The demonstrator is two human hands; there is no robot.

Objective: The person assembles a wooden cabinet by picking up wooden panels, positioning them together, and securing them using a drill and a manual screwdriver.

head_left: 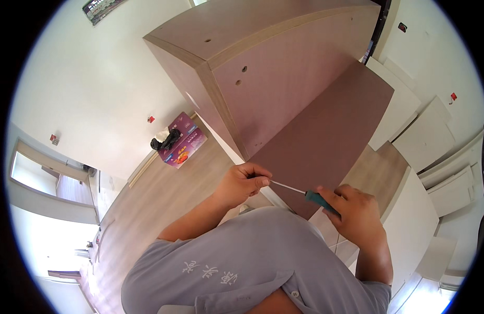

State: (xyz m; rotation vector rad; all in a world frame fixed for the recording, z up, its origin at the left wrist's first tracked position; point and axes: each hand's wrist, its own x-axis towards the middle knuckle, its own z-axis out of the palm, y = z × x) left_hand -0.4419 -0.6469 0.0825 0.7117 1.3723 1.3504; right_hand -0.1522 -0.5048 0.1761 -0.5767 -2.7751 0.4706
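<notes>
My right hand (357, 213) is wrapped round the dark green handle of a screwdriver (316, 199). Its thin metal shaft points left, with the tip end at the fingers of my left hand (243, 184). That hand is closed in a pinch between thumb and forefinger; whatever small thing may be in the pinch is hidden. Both hands are in front of my body, over the near end of a flat brownish-mauve panel (325, 131). Past them stands a large mauve board unit (284, 83) with bare wood-coloured edges and several drilled holes.
A purple printed carton (185, 144) with a black plastic bag (171, 138) on it stands on the wood-look floor (163, 183) by the left wall. Several white panels (427, 133) lie and lean at the right. Red-marked wall boxes (151, 120) dot the walls.
</notes>
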